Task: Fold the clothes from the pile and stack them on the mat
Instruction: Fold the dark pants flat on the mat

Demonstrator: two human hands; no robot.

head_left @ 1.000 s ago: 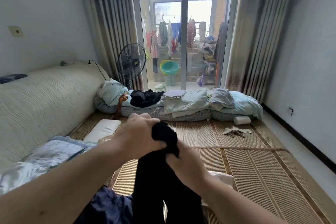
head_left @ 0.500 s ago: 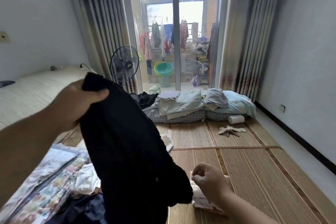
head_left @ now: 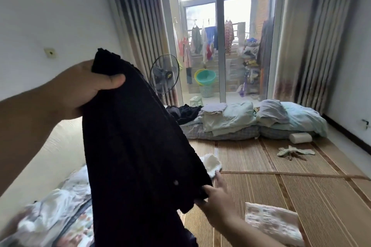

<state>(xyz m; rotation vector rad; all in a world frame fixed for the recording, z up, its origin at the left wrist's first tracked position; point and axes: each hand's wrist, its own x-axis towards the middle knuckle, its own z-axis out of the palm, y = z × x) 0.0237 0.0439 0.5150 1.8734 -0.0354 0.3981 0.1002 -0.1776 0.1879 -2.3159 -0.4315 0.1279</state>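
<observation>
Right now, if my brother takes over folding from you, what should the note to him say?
Left hand grips the black garment by its top edge, held up in the air.
Right hand pinches its lower edge.
The pile lies at lower left. One folded patterned cloth is already on the mat.
Left to do: fold the black garment, stack it, then work through the pile.

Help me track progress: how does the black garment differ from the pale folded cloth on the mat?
The black garment hangs unfolded from the left hand; the folded cloth lies flat on the mat. The garment is plain dark, the cloth pale and patterned. Both are fabric.
</observation>
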